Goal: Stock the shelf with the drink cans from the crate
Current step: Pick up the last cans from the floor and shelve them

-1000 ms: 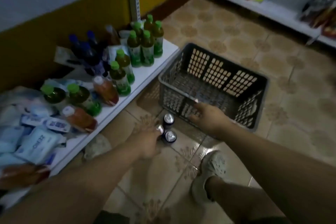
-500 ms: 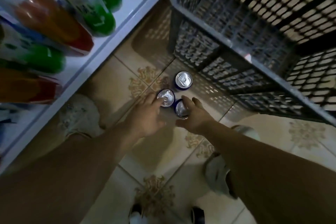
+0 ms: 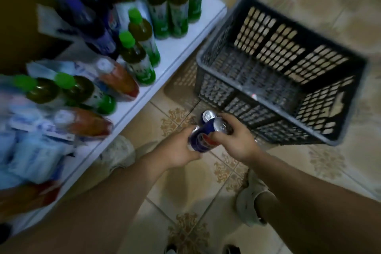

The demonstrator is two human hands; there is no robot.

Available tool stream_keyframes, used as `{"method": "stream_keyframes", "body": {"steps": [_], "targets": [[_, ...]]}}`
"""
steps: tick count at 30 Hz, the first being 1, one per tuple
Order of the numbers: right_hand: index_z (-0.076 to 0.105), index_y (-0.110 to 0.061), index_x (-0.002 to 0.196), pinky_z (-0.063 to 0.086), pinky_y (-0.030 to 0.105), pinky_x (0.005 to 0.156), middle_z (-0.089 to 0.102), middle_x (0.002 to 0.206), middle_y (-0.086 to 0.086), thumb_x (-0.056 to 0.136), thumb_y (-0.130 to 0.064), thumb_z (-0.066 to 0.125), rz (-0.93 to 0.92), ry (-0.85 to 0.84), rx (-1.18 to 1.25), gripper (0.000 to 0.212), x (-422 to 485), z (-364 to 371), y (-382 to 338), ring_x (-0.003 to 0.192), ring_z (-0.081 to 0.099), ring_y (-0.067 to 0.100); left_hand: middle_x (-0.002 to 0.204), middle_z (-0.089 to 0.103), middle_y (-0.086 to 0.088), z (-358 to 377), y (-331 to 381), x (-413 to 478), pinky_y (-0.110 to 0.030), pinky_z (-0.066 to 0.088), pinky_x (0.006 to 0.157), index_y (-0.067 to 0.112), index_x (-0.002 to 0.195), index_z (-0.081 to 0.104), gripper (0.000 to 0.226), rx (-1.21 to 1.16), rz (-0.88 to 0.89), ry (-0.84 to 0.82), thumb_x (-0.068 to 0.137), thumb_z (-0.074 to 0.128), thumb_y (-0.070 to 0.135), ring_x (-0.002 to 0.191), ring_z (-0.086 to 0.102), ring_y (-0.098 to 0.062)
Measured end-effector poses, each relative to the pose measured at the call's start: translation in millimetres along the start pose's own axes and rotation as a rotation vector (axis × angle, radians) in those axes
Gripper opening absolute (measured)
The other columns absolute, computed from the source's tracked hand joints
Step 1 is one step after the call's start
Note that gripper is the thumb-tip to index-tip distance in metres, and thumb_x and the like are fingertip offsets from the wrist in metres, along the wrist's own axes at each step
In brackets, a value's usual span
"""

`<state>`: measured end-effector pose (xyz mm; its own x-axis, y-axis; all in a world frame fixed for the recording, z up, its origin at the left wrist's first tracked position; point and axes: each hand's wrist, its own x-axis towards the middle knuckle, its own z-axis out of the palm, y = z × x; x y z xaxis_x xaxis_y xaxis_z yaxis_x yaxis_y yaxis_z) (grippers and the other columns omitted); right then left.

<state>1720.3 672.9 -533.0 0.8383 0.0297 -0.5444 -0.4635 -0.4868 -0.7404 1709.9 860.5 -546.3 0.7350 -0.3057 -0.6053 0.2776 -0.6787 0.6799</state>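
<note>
Blue drink can with a silver top (image 3: 221, 127) is what the right hand (image 3: 235, 140) has on my feed: fingers curled round it, can tilted, top facing the dark grey slotted plastic crate (image 3: 278, 97). The left hand (image 3: 181, 148) is clamped on a second blue can (image 3: 197, 140), pressed right up against the first one. It's blurry there, so I can't see where one ends and the other starts. Both are held low over the patterned tile floor (image 3: 185, 183). A third blue can (image 3: 208, 115) stands upright on the tiles, just beside the crate's near wall. The low white shelf (image 3: 175, 51) on the left carries green-capped bottles (image 3: 177, 6), blue-capped dark bottles (image 3: 90, 20), orange bottles lying on their sides (image 3: 121, 82) and pale blue packets (image 3: 31, 156).
</note>
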Motion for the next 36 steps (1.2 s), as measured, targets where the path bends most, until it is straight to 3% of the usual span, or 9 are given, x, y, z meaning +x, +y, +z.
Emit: {"method": "stream_keyframes", "body": {"steps": [3,5,8,12,15,21,24,29,36], "targets": [[0.053,-0.041,0.111,0.054,0.036,0.086,0.061,0.107,-0.012,0.076,-0.031,0.073,-0.116,-0.010,0.137,0.042,-40.3,-9.4,-65.3,0.099,0.062,0.012,0.122,0.060,0.013,-33.7,40.8,-53.6,-0.037,0.052,0.094,0.041,0.128,0.045,0.077,-0.099,0.081,0.091,0.060,0.081,0.036,0.109,0.060,-0.006],[0.048,-0.034,0.124,0.056,0.038,0.085,0.059,0.114,-0.006,0.070,-0.036,0.073,-0.189,0.014,0.244,0.059,-69.8,-12.1,-111.2,0.102,0.062,0.016,0.114,0.061,0.017,-59.8,63.4,-95.4,-0.024,0.054,0.087,0.036,0.128,0.045,0.075,-0.175,0.135,0.167,0.064,0.083,0.027,0.103,0.059,0.005],[0.045,-0.030,0.122,0.054,0.029,0.075,0.057,0.109,-0.010,0.079,-0.032,0.073,-0.344,0.076,0.313,0.052,-118.2,-11.8,-182.8,0.096,0.061,0.008,0.100,0.052,0.028,-98.7,95.0,-165.3,-0.003,0.044,0.074,0.036,0.118,0.040,0.063,-0.217,0.228,0.343,0.074,0.079,0.014,0.087,0.053,0.020],[0.056,-0.023,0.113,0.055,0.034,0.075,0.064,0.107,-0.002,0.081,-0.039,0.072,-0.522,0.045,0.378,0.040,-186.3,0.4,-272.4,0.095,0.066,0.017,0.103,0.053,0.022,-137.5,121.3,-257.3,-0.021,0.049,0.082,0.032,0.119,0.041,0.058,-0.278,0.294,0.533,0.078,0.076,0.011,0.099,0.056,-0.003],[0.058,-0.020,0.107,0.054,0.031,0.071,0.066,0.100,-0.001,0.085,-0.034,0.070,-0.641,0.007,0.402,0.028,-241.7,18.8,-329.2,0.090,0.066,0.016,0.103,0.056,0.020,-158.7,131.1,-324.3,-0.018,0.047,0.079,0.034,0.110,0.044,0.053,-0.318,0.349,0.692,0.076,0.077,0.011,0.098,0.058,-0.005],[0.056,-0.023,0.111,0.053,0.030,0.072,0.064,0.100,-0.007,0.083,-0.038,0.071,-0.837,-0.168,0.372,0.035,-320.4,68.6,-404.8,0.091,0.064,0.015,0.116,0.058,0.008,-185.9,116.0,-435.7,-0.015,0.049,0.075,0.026,0.130,0.040,0.065,-0.341,0.314,0.941,0.077,0.077,0.015,0.097,0.058,-0.003],[0.055,-0.028,0.109,0.054,0.032,0.080,0.062,0.102,-0.007,0.081,-0.037,0.073,-0.889,-0.276,0.330,0.035,-343.8,104.0,-429.1,0.093,0.063,0.014,0.110,0.056,0.013,-195.3,94.6,-479.5,-0.011,0.046,0.071,0.026,0.133,0.039,0.065,-0.280,0.223,1.049,0.079,0.075,0.017,0.094,0.055,0.003],[0.059,-0.026,0.115,0.054,0.035,0.085,0.062,0.109,-0.008,0.079,-0.037,0.075,-0.930,-0.439,0.222,0.040,-362.1,169.2,-460.0,0.100,0.061,0.015,0.144,0.044,0.002,-215.1,32.5,-542.9,-0.030,0.042,0.099,0.027,0.146,0.031,0.078,-0.170,-0.101,1.128,0.081,0.069,0.045,0.131,0.042,-0.015],[0.053,-0.032,0.102,0.046,0.029,0.081,0.055,0.094,-0.016,0.081,-0.030,0.075,-0.935,-0.557,0.158,0.030,-360.1,251.8,-488.0,0.094,0.054,0.010,0.158,0.024,-0.005,-245.3,-70.3,-610.1,-0.034,0.021,0.116,0.017,0.149,0.027,0.074,0.157,-0.598,1.179,0.091,0.042,0.060,0.143,0.024,-0.021]]}}
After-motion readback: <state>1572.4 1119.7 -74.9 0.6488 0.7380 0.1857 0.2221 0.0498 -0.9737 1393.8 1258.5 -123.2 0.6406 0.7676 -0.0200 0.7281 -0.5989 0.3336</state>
